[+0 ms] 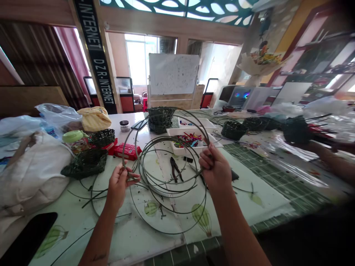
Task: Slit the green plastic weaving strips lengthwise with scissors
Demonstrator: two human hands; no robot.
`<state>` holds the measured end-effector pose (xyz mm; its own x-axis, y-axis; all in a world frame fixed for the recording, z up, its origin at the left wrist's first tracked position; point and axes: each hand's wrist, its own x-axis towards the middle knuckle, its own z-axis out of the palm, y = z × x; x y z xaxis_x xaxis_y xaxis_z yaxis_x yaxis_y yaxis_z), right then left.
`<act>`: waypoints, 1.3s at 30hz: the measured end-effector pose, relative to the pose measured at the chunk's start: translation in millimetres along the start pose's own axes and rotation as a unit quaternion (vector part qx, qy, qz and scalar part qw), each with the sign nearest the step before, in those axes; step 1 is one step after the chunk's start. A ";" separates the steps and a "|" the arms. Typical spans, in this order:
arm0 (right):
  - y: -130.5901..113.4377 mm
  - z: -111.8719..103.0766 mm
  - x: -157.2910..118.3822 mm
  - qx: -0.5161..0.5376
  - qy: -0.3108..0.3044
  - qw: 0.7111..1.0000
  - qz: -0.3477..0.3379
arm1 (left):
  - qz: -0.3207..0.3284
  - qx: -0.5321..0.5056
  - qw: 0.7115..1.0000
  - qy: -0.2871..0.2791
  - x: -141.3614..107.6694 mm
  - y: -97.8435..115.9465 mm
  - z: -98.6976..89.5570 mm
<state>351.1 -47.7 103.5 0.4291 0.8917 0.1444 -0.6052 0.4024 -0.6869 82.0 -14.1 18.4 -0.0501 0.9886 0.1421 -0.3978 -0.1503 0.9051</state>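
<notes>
A large loose coil of thin dark green cane or wire (155, 139) is held up above the table between both hands. My left hand (121, 180) pinches the coil's left side between thumb and fingers. Fingers of my right hand (215, 166) are wrapped round strands at the coil's right side. Several loops hang down between the hands, and the lowest ones reach near the tabletop. Through the loops, black-handled pliers (176, 170) show lying on the table, with a small black piece (188, 159) beside them.
Dark woven baskets stand at the left (85, 162), back centre (160, 120) and right (233, 130). White trays (180, 150) hold colourful bits. Red packets (127, 151), a white bag (41, 166) and a phone (30, 236) lie left. Another person's arm (330, 159) holds a dark basket at right.
</notes>
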 end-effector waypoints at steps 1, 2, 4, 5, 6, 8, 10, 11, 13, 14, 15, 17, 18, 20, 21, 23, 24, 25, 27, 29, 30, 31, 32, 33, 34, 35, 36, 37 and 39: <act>7.4 -7.2 1.6 -0.001 0.019 0.999 0.026 | -0.005 0.008 1.000 -0.004 -1.3 -4.3 1.2; 15.4 -14.8 2.5 -0.007 0.036 0.998 0.046 | -0.009 0.014 1.000 -0.009 -2.5 -8.9 2.2; 31.4 -30.0 2.6 -0.018 0.080 0.994 0.065 | -0.015 0.026 0.999 -0.020 -4.4 -16.9 2.9; 38.5 -36.9 1.8 -0.021 0.107 0.992 0.063 | -0.018 0.033 0.999 -0.024 -5.1 -20.0 2.7; 44.4 -42.8 0.7 -0.024 0.131 0.989 0.058 | -0.021 0.040 0.999 -0.028 -5.8 -22.2 2.2; 52.5 -51.2 -1.8 -0.030 0.156 0.985 0.062 | -0.026 0.049 0.998 -0.031 -7.2 -24.8 0.8; 56.5 -54.1 -3.9 -0.035 0.149 0.984 0.089 | -0.027 0.050 0.998 -0.032 -8.6 -25.6 -0.2; 57.7 -53.5 -4.6 -0.035 0.135 0.985 0.107 | -0.028 0.048 0.998 -0.034 -9.3 -25.7 -0.5; 60.0 -49.0 -5.2 -0.031 0.097 0.986 0.130 | -0.029 0.045 0.998 -0.030 -10.1 -25.6 -0.9; 61.1 -45.4 -5.2 -0.026 0.079 0.988 0.132 | -0.030 0.042 0.998 -0.026 -10.1 -25.5 -1.3; 62.0 -41.2 -5.1 -0.021 0.063 0.990 0.128 | -0.030 0.040 0.999 -0.019 -9.9 -25.5 -1.7; 62.1 -31.1 -4.6 -0.008 0.034 0.994 0.105 | -0.031 0.033 0.999 -0.002 -8.7 -25.9 -3.2; 60.6 -25.2 -4.4 -0.002 0.020 0.996 0.092 | -0.033 0.030 0.999 0.003 -7.8 -26.5 -4.0; 53.1 -11.8 -5.0 0.005 -0.013 0.997 0.071 | -0.039 0.027 0.999 0.008 -6.0 -28.0 -5.4; 47.1 -4.4 -5.9 0.007 -0.029 0.997 0.065 | -0.044 0.027 0.999 0.008 -5.1 -28.8 -5.9; 31.2 11.6 -9.2 0.005 -0.063 0.996 0.056 | -0.050 0.028 0.998 0.007 -3.9 -29.8 -6.4; 22.1 19.8 -11.5 0.001 -0.084 0.995 0.048 | -0.050 0.027 0.998 0.010 -3.7 -29.7 -6.5; 12.8 27.8 -14.0 -0.012 -0.119 0.993 0.020 | -0.049 0.026 0.998 0.013 -3.6 -29.3 -6.6; -4.2 42.4 -18.8 -0.039 -0.166 0.985 -0.040 | -0.044 0.029 0.998 0.021 -3.9 -27.4 -6.9; -16.6 53.5 -22.5 -0.060 -0.192 0.976 -0.080 | -0.033 0.040 0.998 0.034 -4.1 -26.1 -7.6; -20.8 57.5 -23.7 -0.065 -0.200 0.973 -0.096 | -0.024 0.046 0.998 0.040 -3.9 -26.2 -8.3; -23.5 60.4 -24.6 -0.068 -0.206 0.970 -0.109 | -0.015 0.053 0.998 0.044 -3.5 -27.3 -9.0; -25.2 62.3 -25.2 -0.070 -0.212 0.967 -0.120 | -0.004 0.060 0.997 0.047 -2.8 -29.3 -9.9; -26.1 63.5 -25.5 -0.072 -0.216 0.965 -0.129 | 0.005 0.071 0.997 0.043 -1.9 -32.1 -11.0; -26.6 64.1 -25.5 -0.075 -0.219 0.963 -0.137 | 0.012 0.090 0.995 0.035 -0.9 -35.7 -12.2; -27.2 64.5 -25.3 -0.079 -0.218 0.962 -0.145 | 0.015 0.114 0.993 0.024 0.3 -39.5 -13.5; -28.3 64.8 -24.7 -0.082 -0.214 0.961 -0.155 | 0.017 0.141 0.990 0.013 1.5 -43.3 -15.0; -30.2 65.0 -23.6 -0.086 -0.207 0.960 -0.168 | 0.017 0.164 0.986 0.006 2.7 -46.7 -16.4; -36.7 65.8 -20.4 -0.087 -0.190 0.957 -0.201 | 0.016 0.199 0.980 -0.001 5.0 -51.0 -18.7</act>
<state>320.5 -67.1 172.6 0.3083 0.6967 0.6478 -0.3083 0.7174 -0.6248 84.9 -1.3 -34.6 -0.0543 0.9834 0.1731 -0.0083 -0.1738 0.9847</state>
